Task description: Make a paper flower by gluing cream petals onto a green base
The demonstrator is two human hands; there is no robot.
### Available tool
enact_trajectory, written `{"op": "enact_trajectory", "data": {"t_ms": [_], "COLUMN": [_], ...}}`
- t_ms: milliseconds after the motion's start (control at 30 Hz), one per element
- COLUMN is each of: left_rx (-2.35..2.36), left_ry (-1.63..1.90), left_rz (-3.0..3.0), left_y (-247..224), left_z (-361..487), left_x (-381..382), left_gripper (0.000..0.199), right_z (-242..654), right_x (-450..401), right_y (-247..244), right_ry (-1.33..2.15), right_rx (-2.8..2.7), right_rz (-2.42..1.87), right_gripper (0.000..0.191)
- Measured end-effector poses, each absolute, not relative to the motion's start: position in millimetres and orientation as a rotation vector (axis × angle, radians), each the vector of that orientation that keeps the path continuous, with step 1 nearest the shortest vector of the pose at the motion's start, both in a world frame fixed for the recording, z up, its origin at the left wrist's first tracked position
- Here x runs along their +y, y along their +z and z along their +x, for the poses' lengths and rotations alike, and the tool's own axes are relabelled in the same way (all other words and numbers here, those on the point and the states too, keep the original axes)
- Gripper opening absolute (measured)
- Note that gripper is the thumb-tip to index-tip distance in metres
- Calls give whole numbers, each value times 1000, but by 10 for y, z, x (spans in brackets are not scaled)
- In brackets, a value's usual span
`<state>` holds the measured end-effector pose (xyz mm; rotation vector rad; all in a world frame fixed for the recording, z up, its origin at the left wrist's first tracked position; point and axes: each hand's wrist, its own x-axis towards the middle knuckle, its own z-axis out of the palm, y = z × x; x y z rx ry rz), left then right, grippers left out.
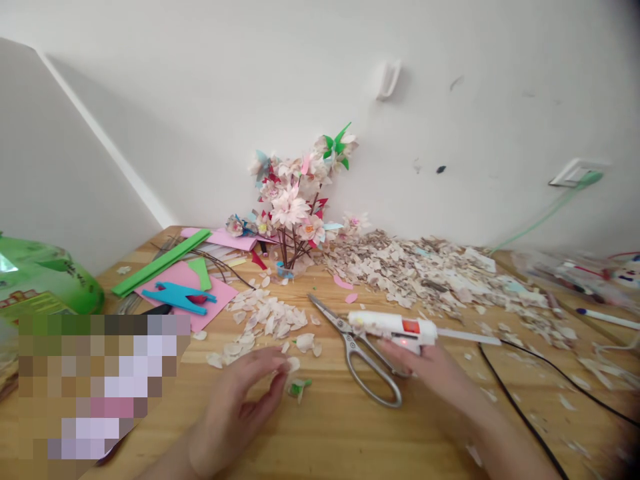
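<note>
A white glue gun (395,328) is being gripped by the right hand (425,367) at lower centre beside the scissors (357,347), while a petal piece (296,387) is being pinched in the left hand (240,407); fingertips are being risked near hot glue.

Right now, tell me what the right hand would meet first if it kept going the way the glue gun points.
The right hand aims the white glue gun leftward. First in that line are probably the steel scissors, crossing right under the nozzle; beyond lie pale loose petals. Depth is unclear.
</note>
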<state>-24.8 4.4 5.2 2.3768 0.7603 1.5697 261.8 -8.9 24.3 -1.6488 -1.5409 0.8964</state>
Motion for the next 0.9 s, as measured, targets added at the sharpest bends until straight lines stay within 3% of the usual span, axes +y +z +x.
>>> {"op": "enact_trajectory", "data": {"t_ms": [133,500,600,700,833,900], "left_rx": [942,1103,1112,1115,1102,1100], "left_ry": [1616,1694,1669,1641,1620,1621], "left_rz": [2134,1759,1710,1664,1654,1662], "left_y": [-5,53,54,34,21,24], "left_z": [-252,-279,-280,-279,-270,-263], "left_x": [37,74,81,78,70,73], "left_gripper": [40,32,31,31,30,29], "right_z": [2831,2926,3007,2922,2378,2052], "right_x": [79,133,-35,-251,-370,-336], "right_y": [95,26,95,190,259,232], "right_ry": [623,450,123,-140,365,499], "right_rx": [-1376,-1492,-1588,-1758,-1998,-2088], "right_rz": [-1850,-2065,-2188,-2220,-1841,-1593], "right_gripper": [38,38,39,27,10,22]}}
